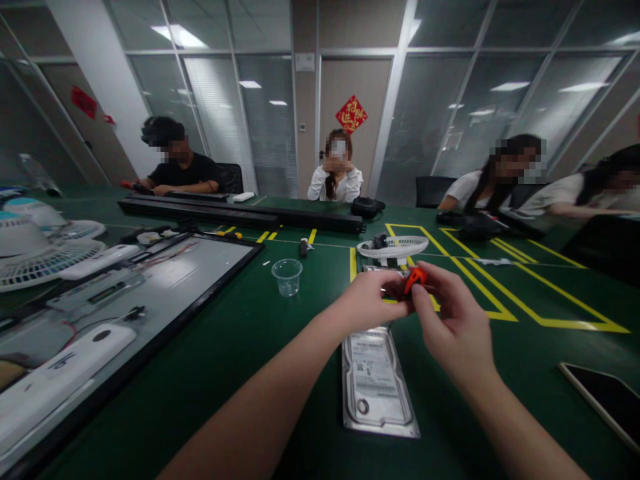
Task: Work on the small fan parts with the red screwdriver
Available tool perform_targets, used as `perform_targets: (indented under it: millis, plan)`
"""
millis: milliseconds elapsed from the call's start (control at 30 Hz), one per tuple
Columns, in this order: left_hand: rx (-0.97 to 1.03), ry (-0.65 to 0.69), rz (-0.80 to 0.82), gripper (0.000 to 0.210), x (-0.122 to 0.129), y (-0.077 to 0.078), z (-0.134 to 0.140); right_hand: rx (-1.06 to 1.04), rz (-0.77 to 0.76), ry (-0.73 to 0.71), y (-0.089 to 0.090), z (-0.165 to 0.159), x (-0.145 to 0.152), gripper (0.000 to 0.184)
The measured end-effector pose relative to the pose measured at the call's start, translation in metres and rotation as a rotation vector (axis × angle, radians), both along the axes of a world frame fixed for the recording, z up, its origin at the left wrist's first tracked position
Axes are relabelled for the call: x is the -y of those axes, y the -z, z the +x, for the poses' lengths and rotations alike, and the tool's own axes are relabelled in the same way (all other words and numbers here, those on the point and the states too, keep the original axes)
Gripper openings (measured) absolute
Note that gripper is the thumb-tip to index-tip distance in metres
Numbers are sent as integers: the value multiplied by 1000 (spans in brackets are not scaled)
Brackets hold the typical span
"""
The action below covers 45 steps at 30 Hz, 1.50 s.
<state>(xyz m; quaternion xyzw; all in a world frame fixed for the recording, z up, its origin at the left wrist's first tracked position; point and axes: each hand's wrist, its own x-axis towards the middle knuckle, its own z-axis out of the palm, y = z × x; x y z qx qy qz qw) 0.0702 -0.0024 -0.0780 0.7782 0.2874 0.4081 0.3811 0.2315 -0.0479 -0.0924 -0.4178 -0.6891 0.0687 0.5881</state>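
Both my hands meet above the table, closed on a small orange and black thing (415,279) whose exact kind I cannot make out. My left hand (369,295) grips its dark side, with part of it hidden by the fingers. My right hand (457,320) pinches the orange part between thumb and fingers. Below them a silver hard drive (377,383) lies label up on the green table. Just beyond the hands is a white fan grille (393,247) with a dark part at its left edge.
A clear plastic cup (287,277) stands left of my hands. A large black-framed panel (215,267) carrying white casings fills the left side. Long black bars (240,212) lie farther back. A phone-like device (605,400) sits at right. Several people sit around the table.
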Motion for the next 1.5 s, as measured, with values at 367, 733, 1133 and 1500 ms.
perform_targets:
  millis: [367,733,1133,1500]
  plan:
    - [30,56,4,7,-1,0,2,-1,-22,-24,2,1,0,39]
    - [19,32,-10,6,1,0,2,32,-4,-13,-1,2,1,39]
    - [11,56,-17,6,0,0,1,30,16,-23,-1,0,0,42]
    - [20,19,-43,8,1,-1,2,27,11,51,0,1,0,39]
